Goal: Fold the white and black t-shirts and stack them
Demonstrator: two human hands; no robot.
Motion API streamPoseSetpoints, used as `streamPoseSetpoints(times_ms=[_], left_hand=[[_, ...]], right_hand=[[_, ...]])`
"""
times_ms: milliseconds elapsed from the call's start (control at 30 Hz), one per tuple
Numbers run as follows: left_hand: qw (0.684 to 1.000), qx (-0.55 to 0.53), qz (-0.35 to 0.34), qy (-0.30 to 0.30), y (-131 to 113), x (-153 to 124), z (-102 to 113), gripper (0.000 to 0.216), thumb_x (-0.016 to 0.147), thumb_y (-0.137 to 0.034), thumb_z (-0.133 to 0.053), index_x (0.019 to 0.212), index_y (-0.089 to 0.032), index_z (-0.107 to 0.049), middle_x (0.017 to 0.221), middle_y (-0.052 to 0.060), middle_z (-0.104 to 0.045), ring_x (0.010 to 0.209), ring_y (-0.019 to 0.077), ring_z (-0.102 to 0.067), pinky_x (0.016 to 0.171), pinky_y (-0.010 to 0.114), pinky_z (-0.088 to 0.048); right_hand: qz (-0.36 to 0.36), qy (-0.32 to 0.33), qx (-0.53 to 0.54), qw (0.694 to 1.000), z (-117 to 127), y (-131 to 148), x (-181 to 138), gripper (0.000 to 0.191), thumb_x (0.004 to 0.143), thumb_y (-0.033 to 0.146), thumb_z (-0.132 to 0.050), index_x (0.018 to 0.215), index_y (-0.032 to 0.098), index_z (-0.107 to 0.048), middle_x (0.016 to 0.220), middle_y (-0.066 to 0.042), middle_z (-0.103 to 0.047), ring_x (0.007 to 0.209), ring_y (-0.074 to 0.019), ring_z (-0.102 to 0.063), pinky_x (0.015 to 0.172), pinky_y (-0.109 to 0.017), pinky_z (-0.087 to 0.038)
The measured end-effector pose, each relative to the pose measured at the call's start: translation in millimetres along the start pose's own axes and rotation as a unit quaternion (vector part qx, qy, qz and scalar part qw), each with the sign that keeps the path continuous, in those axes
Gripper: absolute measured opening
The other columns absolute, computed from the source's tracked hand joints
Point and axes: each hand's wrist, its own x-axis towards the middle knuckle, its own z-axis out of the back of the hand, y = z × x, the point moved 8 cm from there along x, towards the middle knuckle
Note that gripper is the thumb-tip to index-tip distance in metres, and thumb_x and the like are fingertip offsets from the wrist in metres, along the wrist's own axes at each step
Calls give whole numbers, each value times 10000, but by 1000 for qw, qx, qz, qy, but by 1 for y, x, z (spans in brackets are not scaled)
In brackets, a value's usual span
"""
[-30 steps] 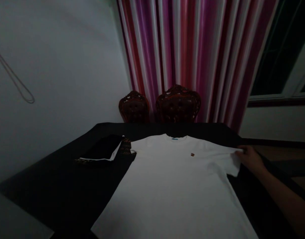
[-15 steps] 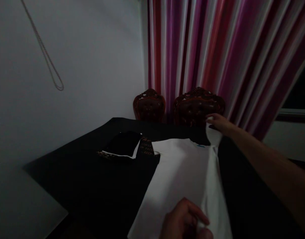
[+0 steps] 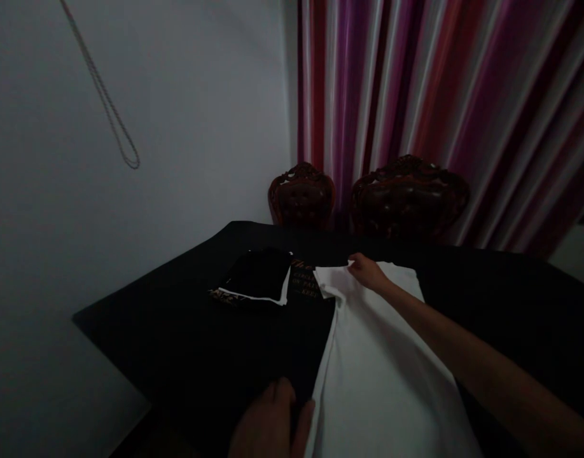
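A white T-shirt (image 3: 382,362) lies on the dark table, its right part folded over toward the left. My right hand (image 3: 368,272) reaches across it and pinches the cloth near the shoulder end, beside the sleeve. At the bottom of the view, my left hand (image 3: 270,420) is by the shirt's left edge. Its thumb is at the cloth and stands apart from the forefinger, with no fabric seen between them. The lower end of the shirt runs out of view.
Left of the shirt is a folded stack of black and white clothes (image 3: 258,277), beside dark fabric with gold lettering (image 3: 304,280). The black-covered table (image 3: 177,331) meets a pale wall. Two carved chairs (image 3: 301,194) stand behind it, before a striped curtain (image 3: 368,83).
My right hand has carried the lifted right side of the T-shirt leftward over its body. My left hand has moved left to the shirt's edge. The view has shifted slightly.
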Motion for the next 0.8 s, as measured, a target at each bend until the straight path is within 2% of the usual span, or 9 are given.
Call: streamPoseSetpoints(times_ms=[67,133,267,333,400,500,600,700,800], left_hand=[[998,44,-46,-28,-19,36,21,327,940,-408,-372,876,-197,-614,881,73,-679,809,210,-653,720,307,-460],[993,67,-80,-47,-38,84,31,339,955,-392,-386,850,-179,-628,883,80,-688,833,208,-656,739,304,-462],[992,89,-62,-67,-64,193,29,293,970,-332,-425,951,-139,-645,969,109,-687,935,209,-652,811,323,-486],[992,93,-41,-77,-74,237,24,271,968,-338,-466,1028,-129,-628,1022,94,-671,949,194,-642,848,357,-503],[991,99,-19,-87,-80,270,19,294,951,-371,-517,1096,-131,-603,1078,81,-648,972,192,-630,873,397,-513],[990,108,8,-92,-84,302,10,361,938,-415,-533,1166,-137,-572,1145,92,-618,1021,211,-612,895,429,-510],[991,118,8,-70,-87,323,-4,391,924,-453,-544,1156,-140,-580,1175,99,-605,1061,227,-594,921,454,-493],[992,121,-11,-36,-86,335,-16,358,902,-435,-585,1117,-149,-600,1182,90,-603,1082,230,-581,937,459,-482],[994,102,-18,-24,-79,337,-17,316,913,-392,-581,1122,-155,-595,1155,79,-610,1040,213,-598,904,432,-504]], right_hand=[[8,-7,-53,999,10,-23,-22,355,906,202,-544,1241,86,-546,1175,-170,-615,1119,-265,-561,995,-378,-400],[11,-9,-91,996,10,-41,-46,440,910,322,-556,1264,61,-542,1298,-221,-533,1227,-323,-473,1046,-436,-344],[20,-18,-210,977,-13,-57,-82,749,890,607,-500,1401,64,-437,1492,-228,-298,1386,-410,-199,1097,-589,-178],[23,-22,-288,957,-23,-58,-89,820,905,683,-382,1461,81,-361,1531,-213,-212,1403,-423,-118,1083,-648,-100],[23,-21,-321,947,-27,-57,-91,834,912,714,-293,1487,112,-325,1542,-201,-184,1406,-425,-94,1069,-670,-68],[18,-13,-313,949,-25,-55,-90,851,898,742,-249,1500,143,-307,1551,-190,-161,1411,-424,-56,1064,-672,-37],[12,-5,-296,955,-23,-55,-89,876,880,762,-241,1502,148,-304,1554,-192,-145,1411,-430,-20,1056,-678,17],[6,-3,-283,959,-23,-55,-88,885,873,763,-249,1506,146,-293,1555,-194,-135,1410,-432,1,1048,-676,66],[-2,0,-271,963,-21,-55,-89,888,867,764,-268,1512,154,-279,1559,-186,-124,1409,-432,28,1045,-671,98]])
